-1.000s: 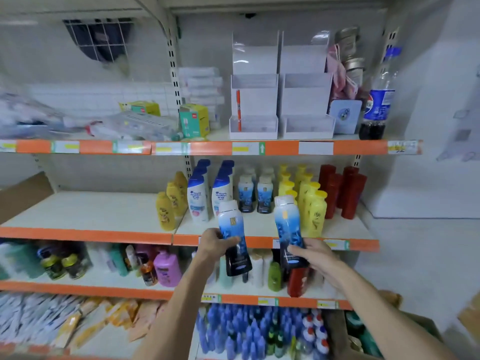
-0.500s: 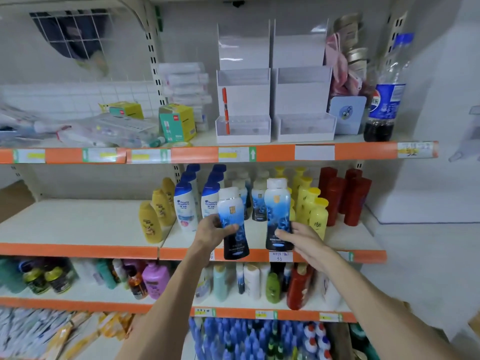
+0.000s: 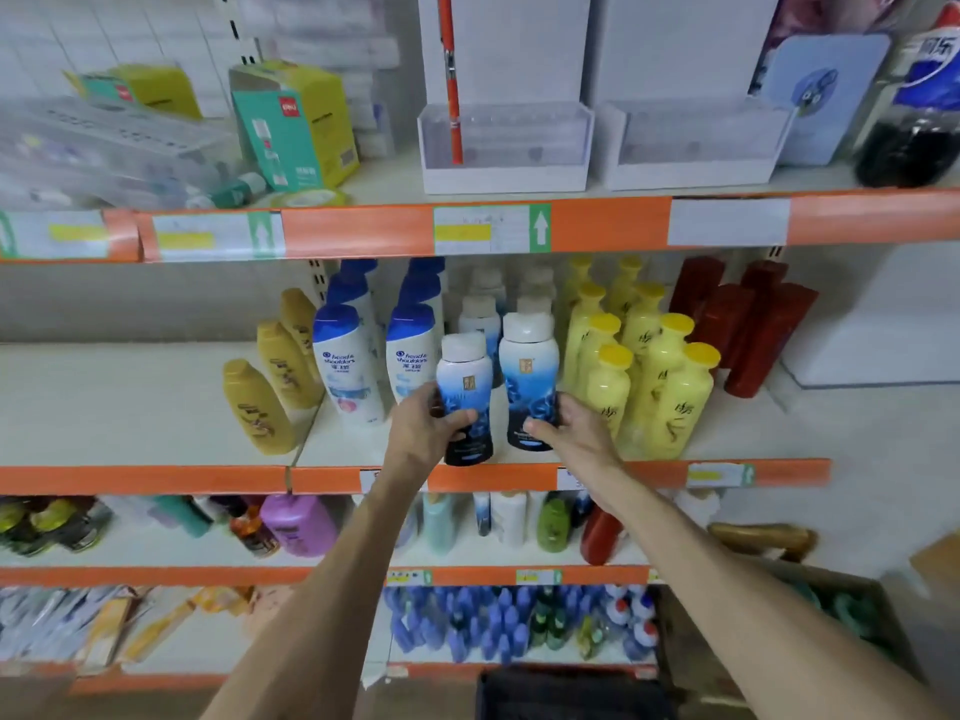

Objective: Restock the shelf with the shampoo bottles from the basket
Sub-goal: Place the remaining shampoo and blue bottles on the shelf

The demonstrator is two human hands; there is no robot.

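Shampoo bottles, two: left hand [image 3: 421, 428] grips left bottle [image 3: 464, 376], right hand [image 3: 576, 433] holds right bottle [image 3: 530, 366], both upright at front of white orange-edged shelf [image 3: 130, 397]. Three gold bottles [image 3: 254, 402] further left. Store shelving.

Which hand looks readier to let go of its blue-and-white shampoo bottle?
Probably the right hand: its blue-and-white plastic bottle sits deeper on the white shelf, before the matching row. The left hand holds its twin bottle at the orange front edge.
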